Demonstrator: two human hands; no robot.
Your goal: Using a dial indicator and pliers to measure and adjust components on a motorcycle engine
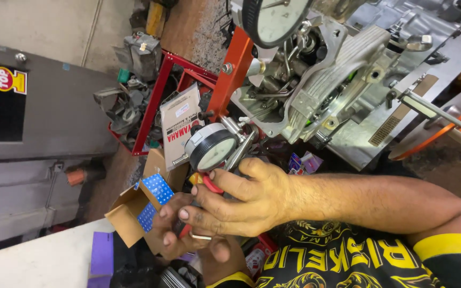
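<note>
Right hand (241, 205) and left hand (180, 234) clasped together around red-handled pliers (209, 184), just below a small dial gauge (212, 149). Left: open cardboard box (129, 210) with blue dotted flaps. Farther: white rectangular packet (180, 125), red-lettered; far left, yellow-red sticker (1, 79).

Your right hand (241, 200) lies over your left hand (188, 234) at lower centre. The dial gauge (212, 148) sits just above them, the engine (342, 69) at upper right, the cardboard box (134, 210) to their left.
</note>
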